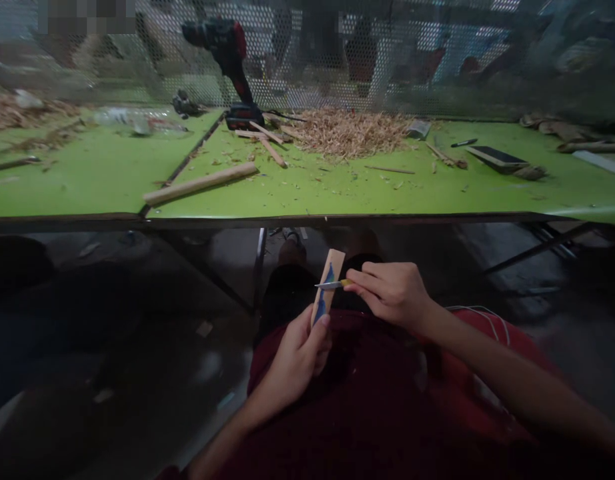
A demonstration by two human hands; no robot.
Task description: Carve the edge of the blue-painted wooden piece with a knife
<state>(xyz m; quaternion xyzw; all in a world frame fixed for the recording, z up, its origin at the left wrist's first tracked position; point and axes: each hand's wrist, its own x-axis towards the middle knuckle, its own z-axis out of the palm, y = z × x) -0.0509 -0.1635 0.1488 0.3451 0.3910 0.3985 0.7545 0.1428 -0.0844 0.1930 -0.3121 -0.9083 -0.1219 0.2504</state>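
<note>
My left hand point(303, 347) is wrapped round the lower end of a flat wooden piece point(336, 259), which it holds tilted upright over my lap. A blue shape shows on the wood's face. In my right hand point(392, 290), fingers pinched, is a small knife point(330, 285) with a yellow handle. Its blade lies across the blue-marked face, pointing left; whether it touches the wood I cannot tell. Both hands are below the front edge of the green table point(297, 200).
On the table stand a cordless drill point(235, 73) and a heap of wood shavings point(347, 130). A wooden stick point(202, 183) lies near the front edge, a plastic bottle point(142, 121) at left, a phone point(497, 157) at right. Behind rises a perforated metal screen point(307, 67).
</note>
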